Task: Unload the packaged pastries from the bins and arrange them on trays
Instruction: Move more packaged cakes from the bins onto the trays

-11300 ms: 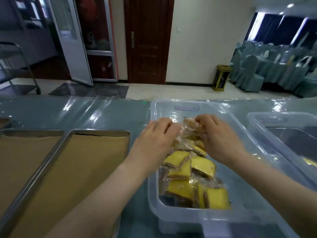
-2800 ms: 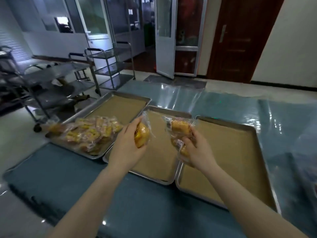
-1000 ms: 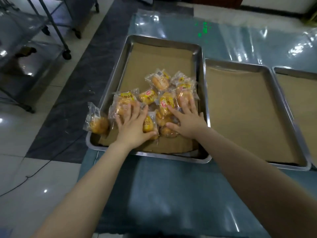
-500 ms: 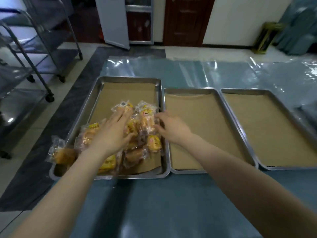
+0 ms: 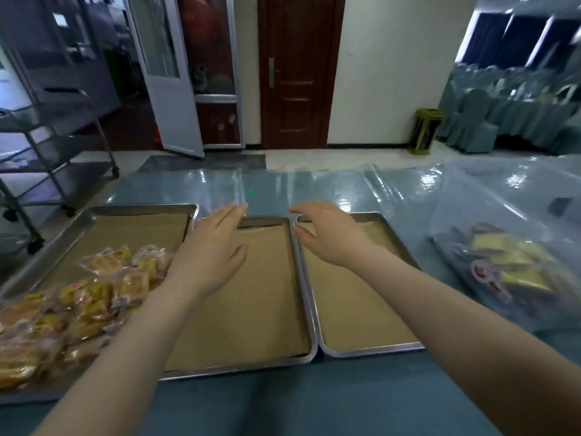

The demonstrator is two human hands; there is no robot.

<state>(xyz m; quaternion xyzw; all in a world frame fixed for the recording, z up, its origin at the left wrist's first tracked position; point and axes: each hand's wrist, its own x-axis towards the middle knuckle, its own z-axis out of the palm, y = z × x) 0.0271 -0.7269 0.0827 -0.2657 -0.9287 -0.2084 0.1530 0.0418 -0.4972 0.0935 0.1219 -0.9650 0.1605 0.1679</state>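
Note:
Three steel trays lined with brown paper stand side by side on the blue table. The left tray point(image 5: 94, 212) holds a heap of several packaged yellow pastries point(image 5: 91, 297). Over the bare middle tray point(image 5: 301, 309) hovers my left hand point(image 5: 210, 259), open, fingers spread, holding nothing. My right hand point(image 5: 330, 234) is open too, above the far end of the right tray point(image 5: 377, 349). A clear plastic bin point(image 5: 471, 196) at the right holds more wrapped yellow pastries point(image 5: 515, 262).
Glossy plastic sheeting covers the far part of the table point(image 5: 283, 401). Steel wheeled racks point(image 5: 53, 146) stand on the floor to the left. Beyond the table are a brown door point(image 5: 298, 70), a small yellow bin point(image 5: 426, 130) and covered chairs point(image 5: 474, 121).
Both hands have lifted off the pastry heap in the left tray and moved right, over the middle and right trays. My view has swung up and right, bringing the clear bin in.

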